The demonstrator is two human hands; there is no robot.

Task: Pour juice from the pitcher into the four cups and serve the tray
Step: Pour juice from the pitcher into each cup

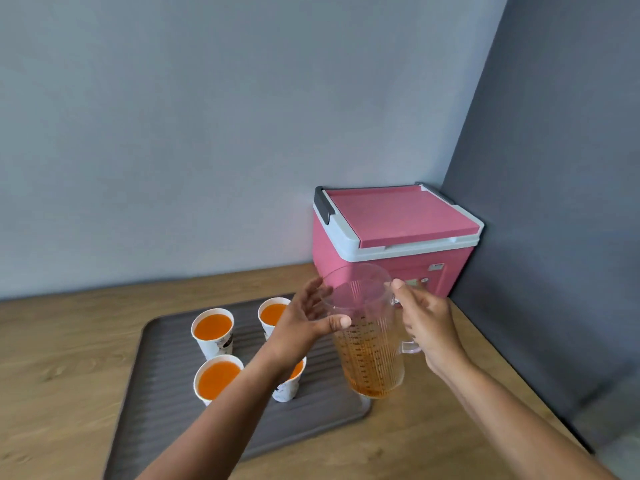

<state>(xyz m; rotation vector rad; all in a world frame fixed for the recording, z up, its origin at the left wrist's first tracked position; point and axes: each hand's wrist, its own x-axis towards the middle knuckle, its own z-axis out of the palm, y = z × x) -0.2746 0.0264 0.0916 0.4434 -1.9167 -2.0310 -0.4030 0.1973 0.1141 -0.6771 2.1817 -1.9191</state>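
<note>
**A:** Head view first. Where is the pitcher?

**B:** Your pitcher (367,341) stands almost upright between your two hands, with its base over the right edge of the tray (166,393). I cannot tell whether it rests there or hangs just above. A thin amber remainder of juice (372,368) shows in its lower half.

**A:** And my grip?

**B:** Your right hand (427,327) is curled round the clear handle, thumb up near the rim. Your left hand (304,323) is slack, its fingers spread and straight, and only the thumb lies against the pitcher's side.

**A:** The cups?

**B:** All four sit on the tray, left of the pitcher. The far-left cup (212,329), far-right cup (273,315) and near-left cup (216,377) hold orange juice close to the brim. Your left forearm crosses the near-right cup (289,388) and hides most of its top, though a sliver of orange shows.

**A:** Anything around it?

**B:** The ribbed grey tray lies on a wooden table (52,358). A pink cooler (391,223) with its lid closed stands in the corner behind the pitcher, against the grey wall (207,133).
</note>
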